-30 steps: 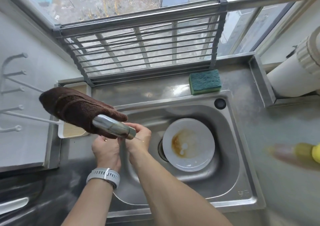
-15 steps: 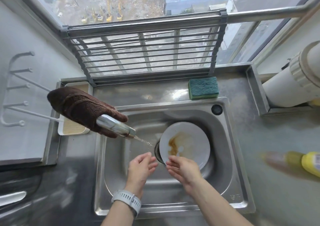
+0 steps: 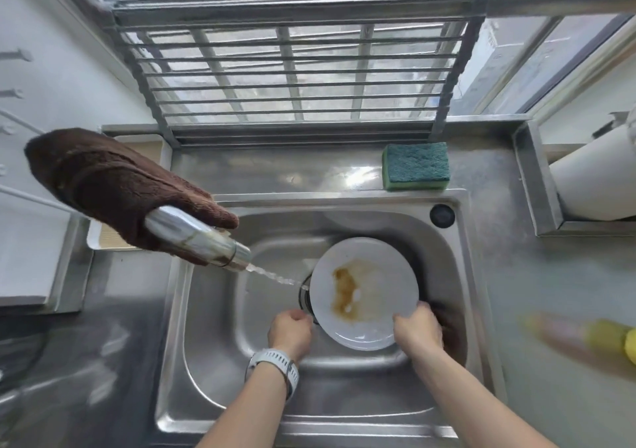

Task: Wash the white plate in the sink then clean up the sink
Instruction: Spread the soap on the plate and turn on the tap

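Note:
A white plate with a brown sauce stain lies in the steel sink, over the drain. My right hand grips its lower right rim, fingers curled under the edge. My left hand, with a white watch on the wrist, is curled against the plate's lower left rim. The chrome faucet sends a thin stream of water down beside the plate's left edge.
A brown cloth is draped over the faucet. A green sponge lies on the ledge behind the sink. A metal rack leans at the window. A blurred yellow bottle is at the right, a white tray at the left.
Both hands left the faucet, where water now runs, and dropped into the sink. They have spread apart and closed on the plate's lower edge.

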Demonstrator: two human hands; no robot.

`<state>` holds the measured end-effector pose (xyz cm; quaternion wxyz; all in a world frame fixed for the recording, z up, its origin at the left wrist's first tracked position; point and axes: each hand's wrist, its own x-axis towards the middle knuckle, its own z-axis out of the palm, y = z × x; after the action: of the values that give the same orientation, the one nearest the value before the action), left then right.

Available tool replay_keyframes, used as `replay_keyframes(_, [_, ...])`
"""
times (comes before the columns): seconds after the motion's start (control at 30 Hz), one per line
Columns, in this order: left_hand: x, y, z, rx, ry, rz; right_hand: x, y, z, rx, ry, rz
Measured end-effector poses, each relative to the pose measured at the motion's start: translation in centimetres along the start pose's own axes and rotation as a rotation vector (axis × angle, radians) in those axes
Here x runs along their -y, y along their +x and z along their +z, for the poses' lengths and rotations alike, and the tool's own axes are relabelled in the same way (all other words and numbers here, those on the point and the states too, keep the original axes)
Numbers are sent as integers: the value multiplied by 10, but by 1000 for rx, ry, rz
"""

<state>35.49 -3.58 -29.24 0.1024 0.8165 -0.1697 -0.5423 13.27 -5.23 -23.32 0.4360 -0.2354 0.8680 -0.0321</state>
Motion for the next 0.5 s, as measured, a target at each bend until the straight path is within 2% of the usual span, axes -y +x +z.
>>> replay_keyframes(0.17, [-4,11,8,10,142,71,5,9,13,-4,-87,2])
replay_keyframes(0.5, [-2,20,-12,-75,215,90,5,-2,13,122,-169,-48])
